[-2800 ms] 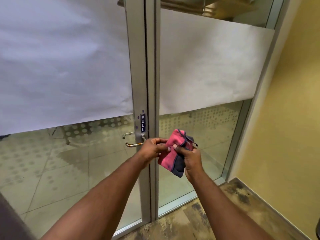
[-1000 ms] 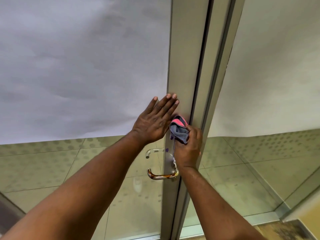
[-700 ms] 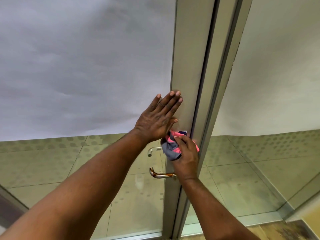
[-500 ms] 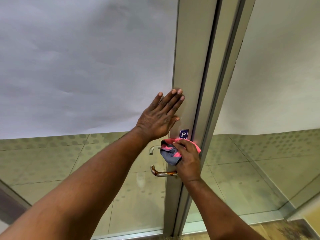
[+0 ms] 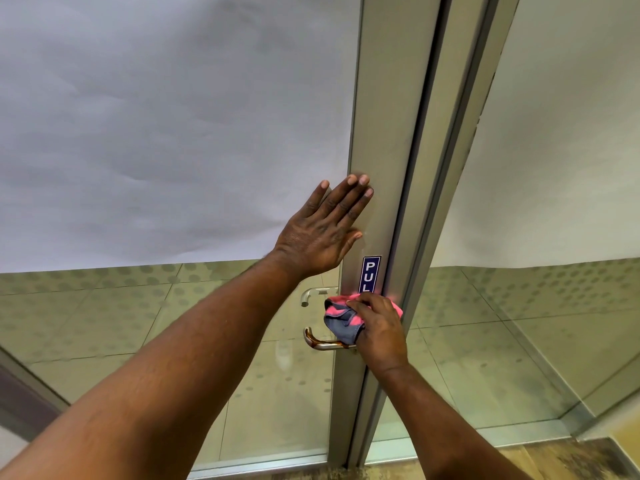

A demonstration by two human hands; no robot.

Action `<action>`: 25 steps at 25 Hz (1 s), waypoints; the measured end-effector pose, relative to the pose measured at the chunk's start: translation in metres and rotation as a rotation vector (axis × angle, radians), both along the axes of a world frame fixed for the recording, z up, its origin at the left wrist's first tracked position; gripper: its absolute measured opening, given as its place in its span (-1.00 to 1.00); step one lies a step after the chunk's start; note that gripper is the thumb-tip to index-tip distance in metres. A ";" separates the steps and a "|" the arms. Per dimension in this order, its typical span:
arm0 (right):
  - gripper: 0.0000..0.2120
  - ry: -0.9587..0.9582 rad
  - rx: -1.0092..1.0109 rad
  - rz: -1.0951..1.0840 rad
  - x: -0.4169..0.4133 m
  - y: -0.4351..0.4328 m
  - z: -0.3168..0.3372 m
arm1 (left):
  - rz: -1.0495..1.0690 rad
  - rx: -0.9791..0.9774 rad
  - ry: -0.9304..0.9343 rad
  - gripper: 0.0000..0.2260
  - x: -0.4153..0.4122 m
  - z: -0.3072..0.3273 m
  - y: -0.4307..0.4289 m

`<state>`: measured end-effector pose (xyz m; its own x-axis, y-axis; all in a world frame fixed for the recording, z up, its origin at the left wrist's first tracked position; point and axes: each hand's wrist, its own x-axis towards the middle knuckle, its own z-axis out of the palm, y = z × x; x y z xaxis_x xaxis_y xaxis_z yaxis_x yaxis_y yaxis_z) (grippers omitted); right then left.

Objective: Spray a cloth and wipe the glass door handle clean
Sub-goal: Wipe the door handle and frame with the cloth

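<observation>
A pink and grey cloth (image 5: 341, 318) is bunched in my right hand (image 5: 379, 332), which presses it against the metal door frame (image 5: 384, 140) just above the handle. The curved metal door handle (image 5: 320, 342) sticks out to the left below the cloth; its inner end is hidden by my hand. My left hand (image 5: 325, 230) lies flat with fingers spread on the frame and glass, higher up. A blue PULL sticker (image 5: 370, 273) sits between my hands, its lower end covered by the cloth.
White paper (image 5: 173, 133) covers the upper glass of both doors. A second handle (image 5: 313, 294) shows through the glass on the far side. A tiled floor (image 5: 104, 323) lies beyond the glass. A worn floor strip (image 5: 571, 459) runs at the bottom right.
My right hand has slid the cloth down the door frame from above the PULL sticker to just over the handle. My left hand has stayed flat on the frame.
</observation>
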<state>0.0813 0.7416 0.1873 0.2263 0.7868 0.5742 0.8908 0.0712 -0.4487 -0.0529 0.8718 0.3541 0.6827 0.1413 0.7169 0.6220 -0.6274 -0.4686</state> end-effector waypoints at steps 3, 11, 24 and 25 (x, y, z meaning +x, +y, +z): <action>-0.49 0.087 -0.105 -0.023 0.006 -0.009 -0.011 | 0.001 0.005 0.003 -0.35 0.000 0.000 0.002; -0.29 0.242 -0.256 -0.040 0.014 -0.033 -0.042 | -0.009 0.010 0.006 -0.35 0.001 -0.001 0.003; -0.34 0.097 -0.176 0.069 -0.049 -0.027 -0.051 | -0.040 0.030 -0.002 -0.35 0.002 -0.002 0.007; -0.36 0.088 -0.185 0.060 -0.052 -0.024 -0.050 | -0.043 0.027 -0.007 -0.35 0.002 -0.002 0.008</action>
<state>0.0290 0.7174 0.1377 0.2186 0.8905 0.3990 0.8441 0.0326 -0.5352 -0.0509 0.8796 0.3520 0.6824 0.0920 0.7251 0.5979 -0.6409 -0.4814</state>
